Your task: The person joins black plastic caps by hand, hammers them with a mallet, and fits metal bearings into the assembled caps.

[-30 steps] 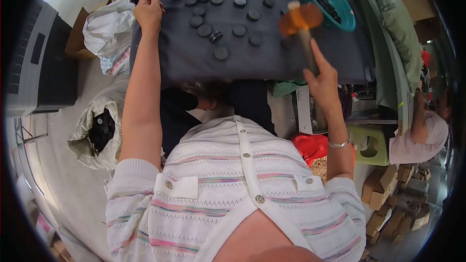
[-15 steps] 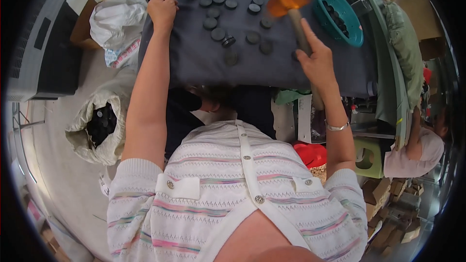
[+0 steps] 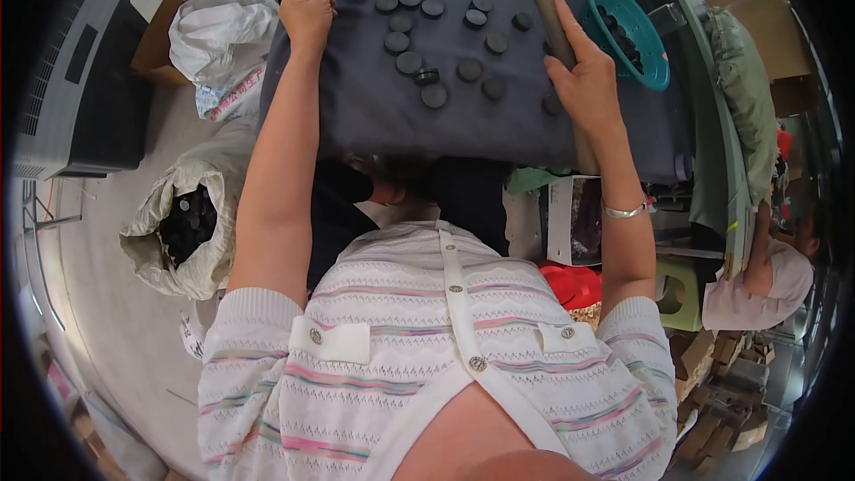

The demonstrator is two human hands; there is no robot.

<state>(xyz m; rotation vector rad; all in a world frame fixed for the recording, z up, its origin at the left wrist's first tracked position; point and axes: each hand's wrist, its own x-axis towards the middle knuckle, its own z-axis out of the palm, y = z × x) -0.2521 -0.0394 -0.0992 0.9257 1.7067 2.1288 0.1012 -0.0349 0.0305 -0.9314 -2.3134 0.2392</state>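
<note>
Orange mallet (image 3: 546, 7) in right hand (image 3: 589, 85), forefinger (image 3: 573, 28) straight along handle (image 3: 557, 39).

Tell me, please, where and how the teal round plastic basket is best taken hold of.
I would probably pinch the near rim of the teal round plastic basket, coming from the person's side: its open-topped shape leaves that edge exposed, the black round discs lie down inside, and the orange-headed wooden mallet is off left.
</note>
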